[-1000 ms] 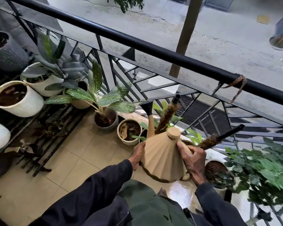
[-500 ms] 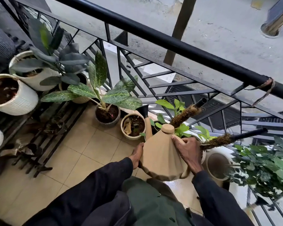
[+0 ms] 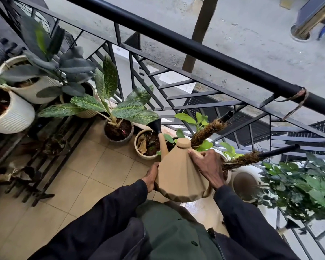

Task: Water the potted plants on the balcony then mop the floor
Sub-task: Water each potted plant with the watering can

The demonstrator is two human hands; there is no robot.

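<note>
A person in long black sleeves, the left sleeve (image 3: 109, 211) and right sleeve (image 3: 246, 220) reaching the wrists, over a dark green buttoned garment (image 3: 174, 233); bare left hand (image 3: 151, 178) and right hand (image 3: 207, 166), no gloves.

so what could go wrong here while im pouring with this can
The black rose of the watering can hangs at the small cream pot's rim, so water may spill onto the tiles. A wet patch already shines below the can: a slip risk. The leaning moss pole could snag the right hand.
</note>
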